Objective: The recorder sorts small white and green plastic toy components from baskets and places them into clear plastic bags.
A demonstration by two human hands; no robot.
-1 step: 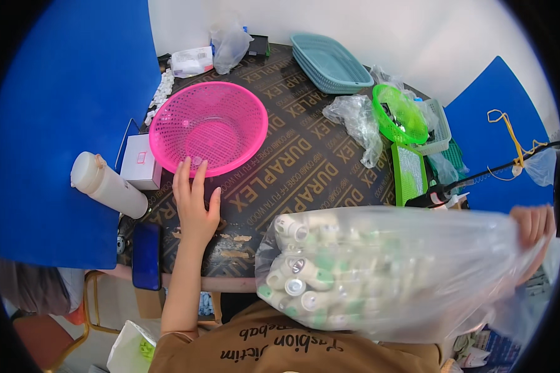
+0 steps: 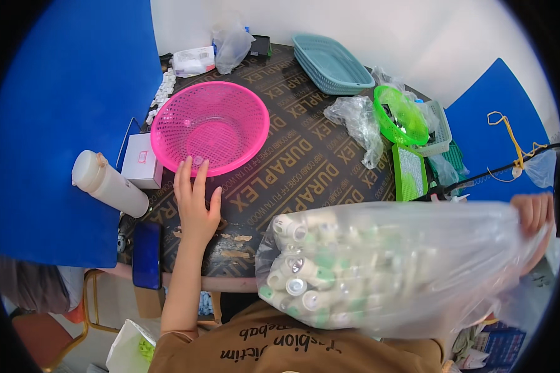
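A big clear plastic bag (image 2: 386,267) lies across the table's front edge at right. Through it show many small white and green torches with round lens ends. My right hand (image 2: 534,214) is closed round the bag's gathered end at the far right. My left hand (image 2: 196,193) stretches over the table with fingers apart. Its fingertips reach the near rim of a round pink perforated basket (image 2: 210,127); whether they press on it I cannot tell. A few small clear pieces lie inside the basket.
At left stand a white bottle (image 2: 111,184), a white box (image 2: 142,161) and a dark phone (image 2: 147,255). Stacked blue-grey baskets (image 2: 333,65) sit at the back. To the right are crumpled plastic (image 2: 359,127), a green basket (image 2: 399,115) and a thin black arm (image 2: 498,171).
The bag and my right hand have shifted very slightly upward in the picture. My left hand stays at the basket's rim.
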